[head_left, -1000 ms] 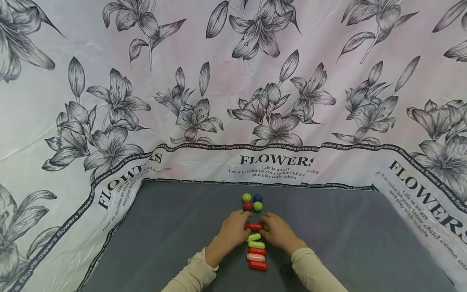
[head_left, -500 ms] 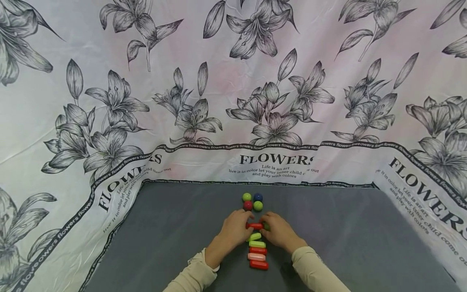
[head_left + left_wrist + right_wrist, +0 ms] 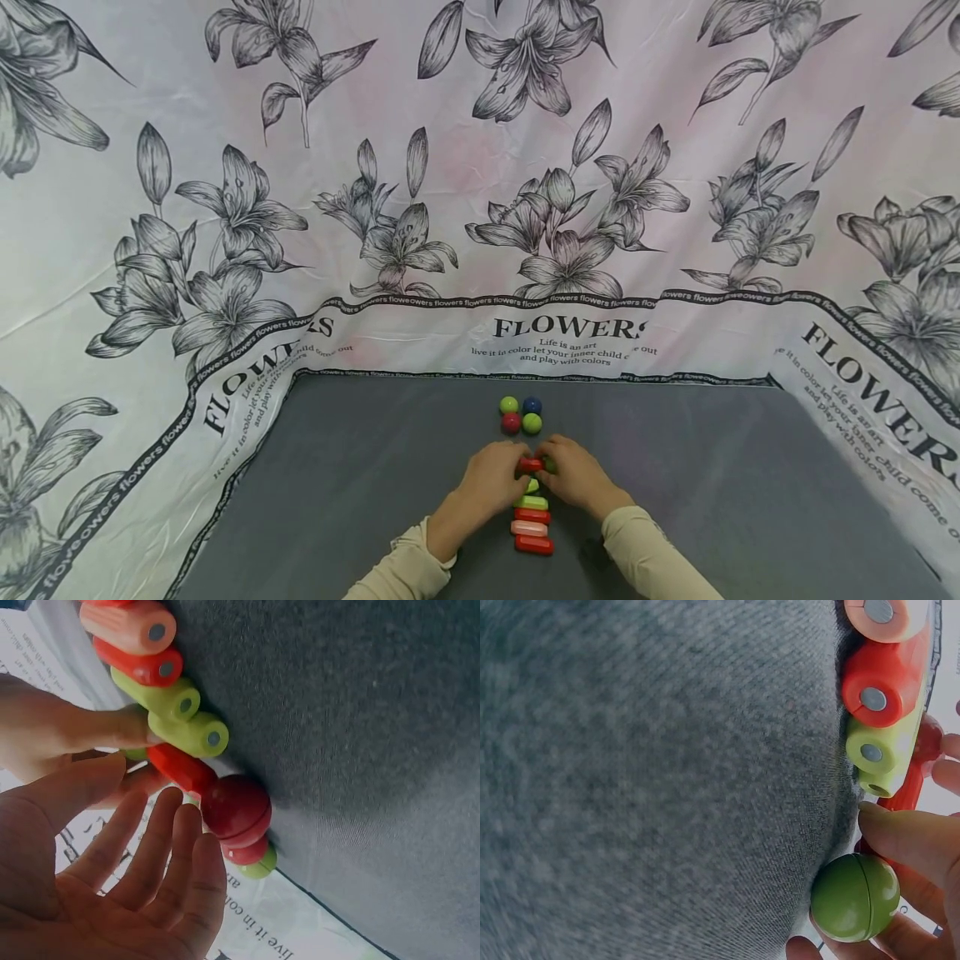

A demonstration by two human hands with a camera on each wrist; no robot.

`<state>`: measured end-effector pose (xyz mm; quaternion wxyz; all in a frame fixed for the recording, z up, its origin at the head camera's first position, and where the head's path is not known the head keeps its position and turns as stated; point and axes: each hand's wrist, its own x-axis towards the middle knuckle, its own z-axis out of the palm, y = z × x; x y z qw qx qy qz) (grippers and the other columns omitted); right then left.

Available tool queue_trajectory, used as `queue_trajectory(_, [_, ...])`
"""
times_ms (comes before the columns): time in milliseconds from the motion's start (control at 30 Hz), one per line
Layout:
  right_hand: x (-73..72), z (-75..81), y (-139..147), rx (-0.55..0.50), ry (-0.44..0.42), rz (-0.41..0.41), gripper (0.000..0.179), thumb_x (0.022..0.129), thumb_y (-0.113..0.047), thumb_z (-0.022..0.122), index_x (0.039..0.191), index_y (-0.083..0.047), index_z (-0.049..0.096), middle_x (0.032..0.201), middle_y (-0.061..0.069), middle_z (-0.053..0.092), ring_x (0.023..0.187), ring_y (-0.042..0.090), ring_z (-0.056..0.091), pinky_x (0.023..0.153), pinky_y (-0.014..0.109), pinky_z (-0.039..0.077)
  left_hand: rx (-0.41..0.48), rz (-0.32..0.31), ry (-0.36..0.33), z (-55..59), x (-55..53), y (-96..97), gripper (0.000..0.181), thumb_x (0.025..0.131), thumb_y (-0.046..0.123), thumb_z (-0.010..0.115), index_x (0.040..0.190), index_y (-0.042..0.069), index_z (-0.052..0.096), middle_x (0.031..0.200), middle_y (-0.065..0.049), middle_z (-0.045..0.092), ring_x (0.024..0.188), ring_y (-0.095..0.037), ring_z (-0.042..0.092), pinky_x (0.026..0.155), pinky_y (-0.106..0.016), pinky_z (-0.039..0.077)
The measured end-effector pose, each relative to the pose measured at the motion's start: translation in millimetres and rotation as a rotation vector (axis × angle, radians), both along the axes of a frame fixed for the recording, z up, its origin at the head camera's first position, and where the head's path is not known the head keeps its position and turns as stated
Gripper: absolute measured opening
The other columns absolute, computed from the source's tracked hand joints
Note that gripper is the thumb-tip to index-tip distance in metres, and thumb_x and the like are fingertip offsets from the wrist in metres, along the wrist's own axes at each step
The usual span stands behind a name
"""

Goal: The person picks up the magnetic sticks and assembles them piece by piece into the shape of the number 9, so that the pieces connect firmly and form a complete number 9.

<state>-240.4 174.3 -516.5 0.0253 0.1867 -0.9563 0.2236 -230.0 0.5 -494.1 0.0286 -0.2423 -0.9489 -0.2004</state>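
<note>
In the head view, my right hand (image 3: 581, 479) grips a green ball (image 3: 855, 896) at the right end of a red magnetic rod (image 3: 530, 464), its thumb and fingers around that end. At the rod's left end sits a red ball (image 3: 236, 806). My left hand (image 3: 135, 855) is beside this ball and rod, fingers extended and slightly bent; contact cannot be made out. Nearer the person lies a column of short rods with metal discs in their ends: yellow-green rods (image 3: 532, 502), a red rod (image 3: 532, 516), a pink rod (image 3: 529, 528) and another red rod (image 3: 534, 544).
Beyond the hands, a small cluster holds a green ball (image 3: 509, 405), a blue ball (image 3: 532, 406), a red ball (image 3: 511, 423) and a second green ball (image 3: 532, 423). The dark grey tabletop (image 3: 360, 467) meets a flower-printed cloth (image 3: 420, 333) at the back and sides.
My left hand has shifted right, toward the right hand, covering more of the red rod and of the nearest yellow-green rod. The right hand keeps nearly the same place.
</note>
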Motion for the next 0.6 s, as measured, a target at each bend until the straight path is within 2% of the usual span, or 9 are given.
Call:
queue_trajectory(200, [0.9, 1.4, 1, 0.013, 0.014, 0.000, 0.018, 0.082, -0.012, 0.080, 0.098, -0.010, 0.073, 0.099, 0.004, 0.066, 0.093, 0.023, 0.065, 0.084, 0.046, 0.054, -0.010, -0.008, -0.006, -6.3, 2.2, 2.9, 0.024, 0.085, 0.020, 0.076, 0.108, 0.016, 0.073, 0.084, 0.003, 0.066, 0.068, -0.006, 0.052, 0.056, -0.023, 0.039])
queue_trajectory(433, [2.2, 4.3, 1, 0.009, 0.012, 0.007, 0.019, 0.081, -0.011, 0.081, 0.097, -0.008, 0.072, 0.096, 0.004, 0.065, 0.090, 0.021, 0.063, 0.082, 0.046, 0.054, -0.031, -0.025, 0.051, -12.3, 4.2, 4.6, 0.018, 0.085, 0.015, 0.075, 0.102, 0.016, 0.073, 0.079, 0.004, 0.064, 0.070, -0.008, 0.057, 0.057, -0.024, 0.043])
queue_trajectory(600, [1.9, 3.3, 1, 0.011, 0.005, 0.011, 0.019, 0.082, -0.012, 0.080, 0.099, -0.007, 0.073, 0.098, 0.005, 0.066, 0.092, 0.023, 0.064, 0.085, 0.047, 0.054, -0.040, -0.016, 0.034, -14.6, 4.9, 5.8, 0.017, 0.084, 0.012, 0.073, 0.101, 0.017, 0.074, 0.080, 0.005, 0.064, 0.071, -0.007, 0.057, 0.059, -0.025, 0.044])
